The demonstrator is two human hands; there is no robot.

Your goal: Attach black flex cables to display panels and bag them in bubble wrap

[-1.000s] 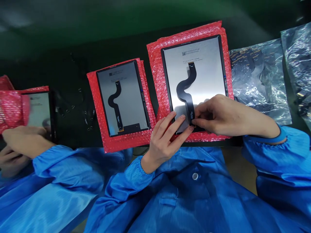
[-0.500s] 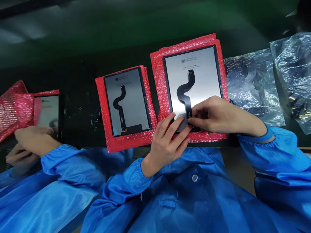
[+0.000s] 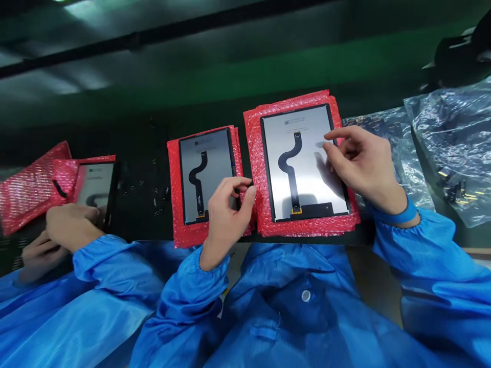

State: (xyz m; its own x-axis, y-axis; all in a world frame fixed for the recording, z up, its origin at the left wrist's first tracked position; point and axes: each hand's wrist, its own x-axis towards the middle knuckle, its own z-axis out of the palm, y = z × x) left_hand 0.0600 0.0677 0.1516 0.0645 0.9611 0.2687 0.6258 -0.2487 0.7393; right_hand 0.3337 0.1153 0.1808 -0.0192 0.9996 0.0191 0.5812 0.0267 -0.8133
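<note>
Currently my right hand (image 3: 360, 163) hovers over the upper right part of the larger display panel (image 3: 305, 163), thumb and forefinger pinched narrow on what looks like a small translucent film tab (image 3: 320, 144), though the view is too soft to be sure. The panel lies face down on red bubble wrap (image 3: 253, 153) at the near edge of the dark bench (image 3: 146, 138), its black flex cable (image 3: 289, 166) seated flat down to the gold connector (image 3: 296, 209); that part I judge done. My left hand (image 3: 226, 204) rests with loosely curled fingers, gripping nothing, on the right edge of the smaller panel (image 3: 205, 174), which I judge untouched. Clear plastic bags (image 3: 448, 148) crowd the right end. A co-worker's hand (image 3: 71, 225) holds a third panel (image 3: 97, 186) at the left end. Small loose parts (image 3: 153, 191) lie between.
</note>
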